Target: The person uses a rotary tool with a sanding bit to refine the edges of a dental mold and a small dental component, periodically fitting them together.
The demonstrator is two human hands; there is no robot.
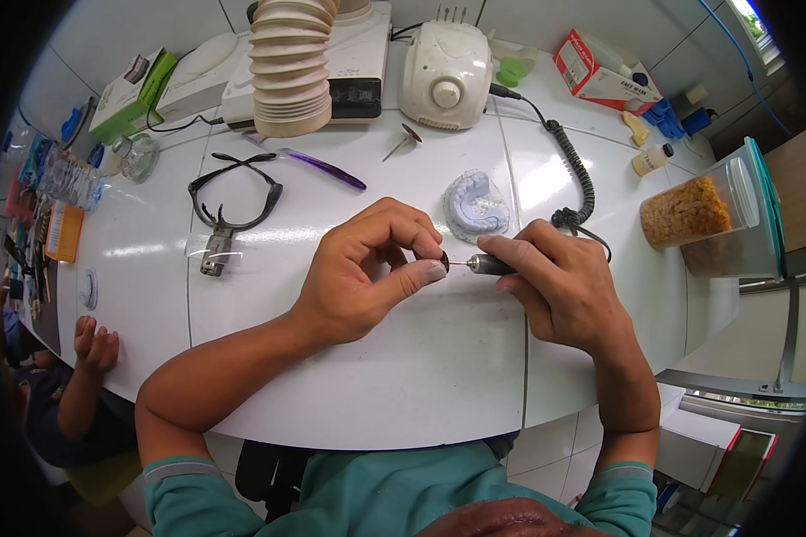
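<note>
My right hand (571, 285) grips a dark rotary handpiece (491, 264), its thin metal shank pointing left. At the shank's end sits a small dark brown disc (444, 260). My left hand (367, 268) pinches that disc between thumb and forefinger, partly hiding it. Just beyond my hands a whitish-blue dental cast (476, 206) lies on the white table. Farther back lies a second disc on a mandrel (409, 136), apart from both hands.
A white control unit (446, 76) joins a coiled black cord (575, 170). A ribbed suction hose (293, 72) hangs at the back. Black magnifying glasses (235, 201) and a purple-handled tool (322, 168) lie left. A clear tub (690, 215) stands right. Another person's hand (96, 345) rests at far left.
</note>
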